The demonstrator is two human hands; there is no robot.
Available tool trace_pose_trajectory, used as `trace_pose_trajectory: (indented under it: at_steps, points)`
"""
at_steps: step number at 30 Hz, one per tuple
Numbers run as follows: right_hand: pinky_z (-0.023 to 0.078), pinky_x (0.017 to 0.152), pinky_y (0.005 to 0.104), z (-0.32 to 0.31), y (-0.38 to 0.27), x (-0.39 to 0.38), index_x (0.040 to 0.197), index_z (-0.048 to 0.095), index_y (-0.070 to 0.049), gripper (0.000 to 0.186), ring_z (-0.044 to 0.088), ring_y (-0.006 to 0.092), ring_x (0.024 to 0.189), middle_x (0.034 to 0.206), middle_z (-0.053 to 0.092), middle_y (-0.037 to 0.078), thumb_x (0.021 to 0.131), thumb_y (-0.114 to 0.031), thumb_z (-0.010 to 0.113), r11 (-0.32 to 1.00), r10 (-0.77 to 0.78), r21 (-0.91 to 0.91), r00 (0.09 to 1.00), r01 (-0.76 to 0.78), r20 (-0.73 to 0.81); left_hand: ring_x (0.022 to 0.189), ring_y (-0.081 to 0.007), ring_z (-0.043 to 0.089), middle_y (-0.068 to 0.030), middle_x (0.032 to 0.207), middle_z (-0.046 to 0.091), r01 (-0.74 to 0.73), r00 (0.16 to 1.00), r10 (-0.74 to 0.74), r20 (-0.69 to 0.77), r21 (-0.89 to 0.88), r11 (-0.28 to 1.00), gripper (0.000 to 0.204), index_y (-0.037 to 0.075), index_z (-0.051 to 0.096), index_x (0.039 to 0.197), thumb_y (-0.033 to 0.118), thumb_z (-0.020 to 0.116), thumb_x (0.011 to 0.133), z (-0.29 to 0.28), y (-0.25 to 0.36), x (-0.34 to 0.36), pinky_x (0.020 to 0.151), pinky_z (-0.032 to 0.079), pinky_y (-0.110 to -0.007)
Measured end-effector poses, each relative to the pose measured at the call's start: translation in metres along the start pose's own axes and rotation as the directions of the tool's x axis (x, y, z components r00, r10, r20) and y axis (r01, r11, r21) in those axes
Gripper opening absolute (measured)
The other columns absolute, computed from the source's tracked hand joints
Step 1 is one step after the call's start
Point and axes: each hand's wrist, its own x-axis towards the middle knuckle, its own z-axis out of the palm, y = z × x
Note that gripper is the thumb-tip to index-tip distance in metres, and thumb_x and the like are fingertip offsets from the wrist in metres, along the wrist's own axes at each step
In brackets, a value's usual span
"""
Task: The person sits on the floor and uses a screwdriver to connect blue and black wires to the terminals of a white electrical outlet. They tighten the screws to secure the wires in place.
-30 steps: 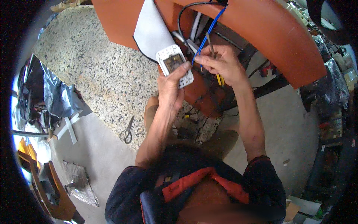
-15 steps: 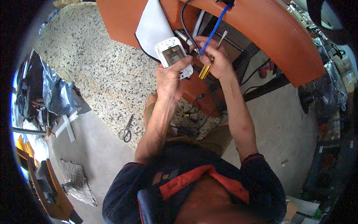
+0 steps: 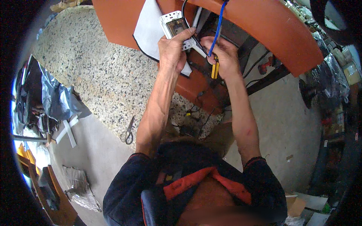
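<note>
My left hand grips a white plastic housing by its near end, thumb across the front. A recessed window in the housing shows metallic parts. To its right, my right hand is closed round a screwdriver, whose yellow handle sticks out toward me; its shaft is hidden. A bundle of blue wires runs down from the orange-brown panel to the right fingers. Between the hands, a black cable drops behind the housing. Whether the right fingers also pinch the wires is hard to see.
A curved orange-brown upholstered piece arches over a dark metal frame at the far right. White fabric lies behind the left hand. Scissors rest on the speckled stone surface. A grey-blue plastic bag stands at the left.
My left hand has moved the white housing away from me and tilted it. The right hand has turned, so the screwdriver's shaft no longer shows and its handle points more toward me.
</note>
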Motion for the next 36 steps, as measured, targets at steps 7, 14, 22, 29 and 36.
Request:
trace_pose_trajectory:
  at_steps: [7, 14, 22, 29, 36]
  points:
    - [0.033, 0.046, 0.0205, 0.013, -0.035, 0.002, 0.107, 0.068, 0.001, 0.017, 0.046, 0.0037, 0.053, 0.089, 0.072, 0.010, 0.095, -0.011, 0.069, 0.928, -0.372, -0.092, 0.901, 0.360, -0.223, 0.078, -0.0210, 0.070, -0.0136, 0.093, 0.073, -0.090, 0.996, 0.086, 0.037, 0.093, 0.992, 0.026, -0.006, 0.067, 0.101, -0.004, 0.077, 0.078, 0.010, 0.012, 0.005, 0.070, 0.057, -0.033]
    - [0.039, 0.047, 0.0206, 0.024, -0.035, -0.005, 0.104, 0.068, 0.002, 0.015, 0.052, 0.0042, 0.055, 0.081, 0.071, 0.008, 0.092, -0.006, 0.071, 0.936, -0.282, -0.213, 0.959, 0.281, 0.028, 0.073, -0.0162, 0.068, -0.0108, 0.086, 0.074, -0.145, 0.983, 0.051, 0.175, 0.581, 0.801, 0.024, -0.004, 0.072, 0.098, 0.003, 0.079, 0.077, 0.014, 0.064, 0.002, 0.069, 0.055, -0.030]
    - [0.041, 0.050, 0.0219, 0.055, -0.037, -0.005, 0.094, 0.068, 0.000, 0.013, 0.053, 0.0058, 0.055, 0.071, 0.064, 0.002, 0.092, -0.012, 0.073, 0.954, -0.203, -0.228, 0.979, 0.195, -0.014, 0.073, -0.0195, 0.068, -0.0128, 0.084, 0.072, -0.024, 0.969, -0.058, 0.238, 0.327, 0.945, 0.023, -0.009, 0.071, 0.095, 0.003, 0.078, 0.076, 0.000, 0.068, 0.010, 0.069, 0.054, -0.032]
    - [0.027, 0.040, 0.0198, 0.042, -0.058, -0.011, 0.092, 0.069, -0.002, 0.015, 0.049, 0.0053, 0.050, 0.071, 0.062, 0.001, 0.089, -0.015, 0.075, 0.966, 0.144, -0.238, 0.972, -0.098, 0.185, 0.081, -0.0217, 0.071, -0.0129, 0.093, 0.072, -0.003, 0.961, -0.015, 0.275, 0.063, 0.998, 0.026, -0.005, 0.066, 0.105, 0.003, 0.076, 0.083, -0.002, 0.067, 0.040, 0.075, 0.059, -0.032]
    - [0.033, 0.044, 0.0192, 0.040, -0.055, 0.007, 0.107, 0.070, 0.000, 0.021, 0.052, 0.0072, 0.052, 0.078, 0.066, 0.005, 0.088, -0.011, 0.072, 0.968, 0.241, -0.154, 0.898, -0.197, 0.367, 0.088, -0.0220, 0.070, -0.0126, 0.098, 0.071, 0.003, 0.974, -0.007, 0.227, 0.015, 1.000, 0.026, -0.004, 0.066, 0.107, 0.003, 0.076, 0.084, -0.015, 0.058, 0.035, 0.080, 0.059, -0.034]
